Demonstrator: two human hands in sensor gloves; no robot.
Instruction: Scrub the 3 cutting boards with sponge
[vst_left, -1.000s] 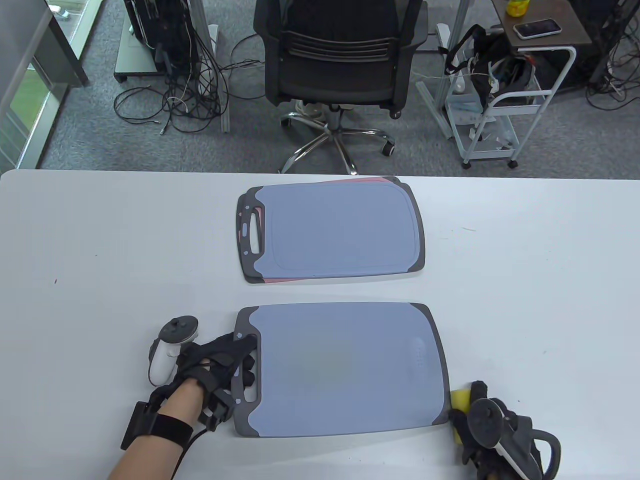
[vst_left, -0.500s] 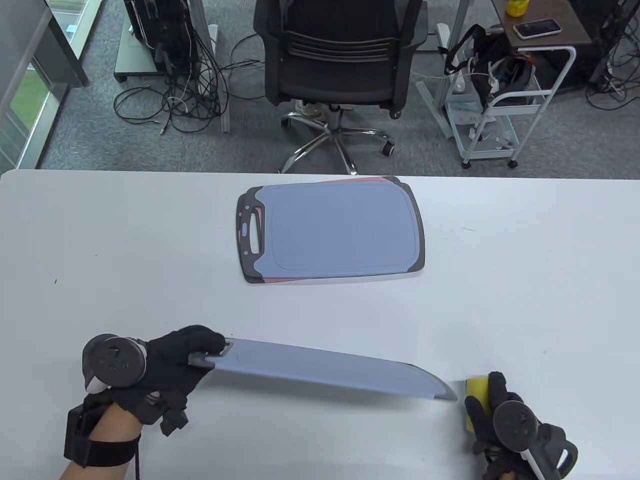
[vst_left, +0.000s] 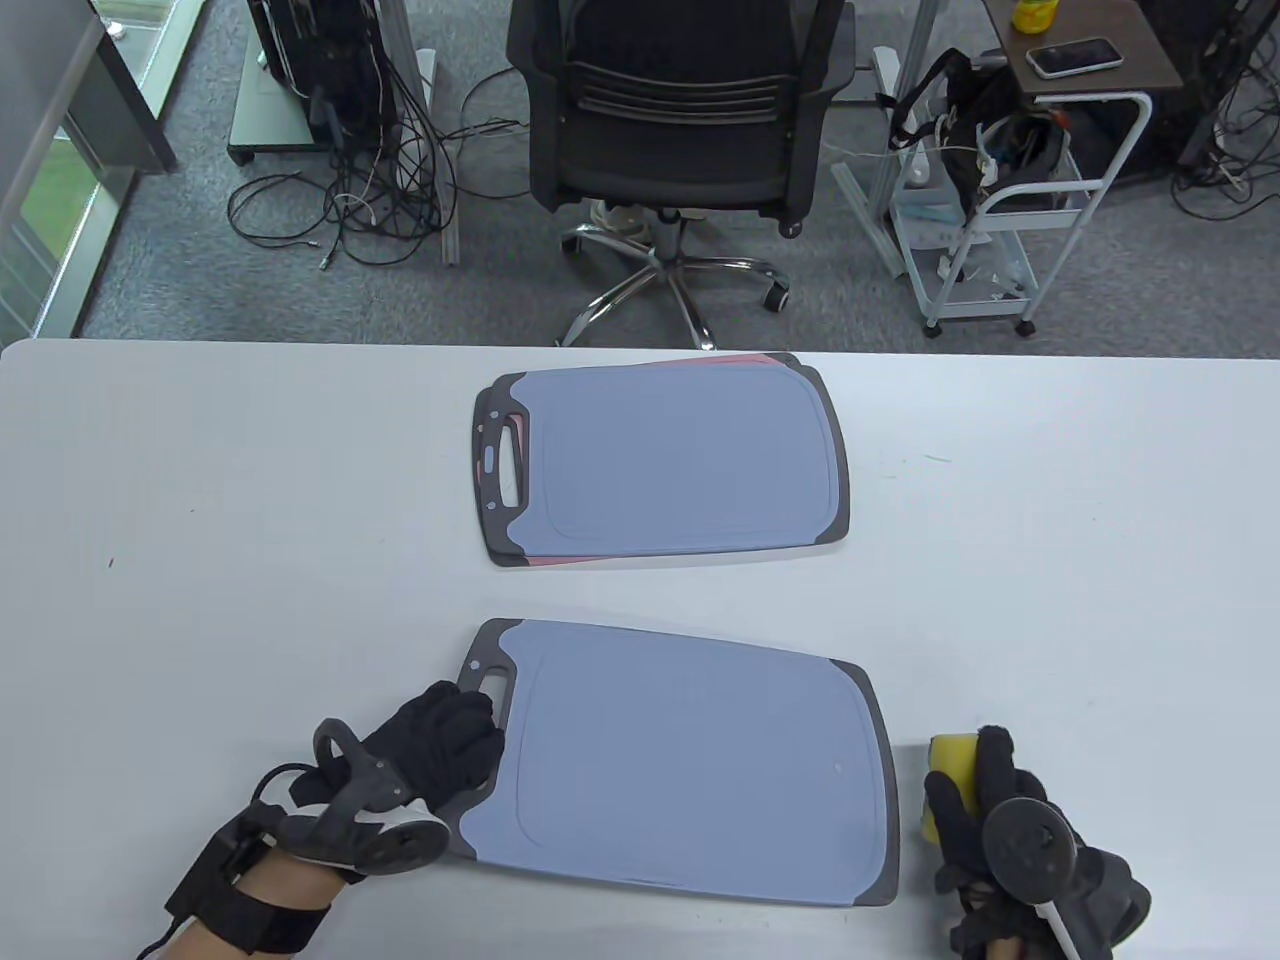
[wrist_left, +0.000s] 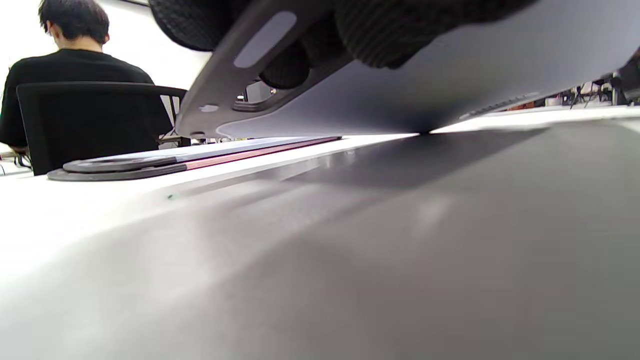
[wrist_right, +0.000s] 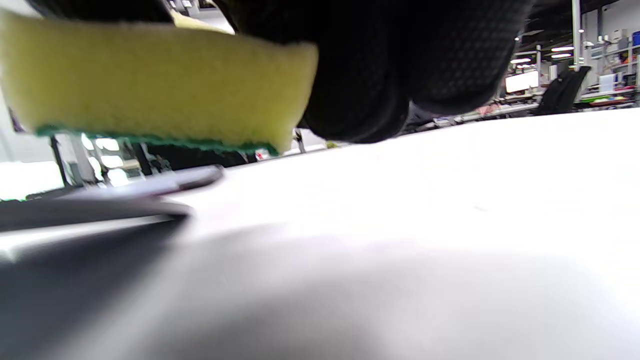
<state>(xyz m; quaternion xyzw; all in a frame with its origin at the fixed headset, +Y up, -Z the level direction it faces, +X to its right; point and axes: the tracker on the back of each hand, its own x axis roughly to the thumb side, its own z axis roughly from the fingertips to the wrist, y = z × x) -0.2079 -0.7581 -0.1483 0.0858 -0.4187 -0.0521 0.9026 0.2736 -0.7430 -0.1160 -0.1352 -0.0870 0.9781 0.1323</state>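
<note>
The left hand (vst_left: 440, 745) is gripping the handle end of the near cutting board (vst_left: 690, 760); its fingers (wrist_left: 390, 35) are curling around the handle slot. In the left wrist view that end is riding above the bench (vst_left: 200, 560) while the far portion is touching down. The right hand (vst_left: 985, 830) is holding the yellow sponge (vst_left: 950, 765), fingers wrapping over it, just beside the board's right edge near the front edge of the bench. The right wrist view is showing the sponge clear of the surface, its green scouring layer facing down.

Risks, as judged from this position:
- The board is likely to slap down or skid if the grip is released while the handle end is raised.
- Scrubbing without the left hand bracing is likely to push the smooth board toward the front edge.

The near board is blue-grey with dark grey end bands and a shallow groove around the face. The two other boards (vst_left: 665, 465) are lying stacked toward the back edge, a red one showing beneath a blue-grey one.
</note>
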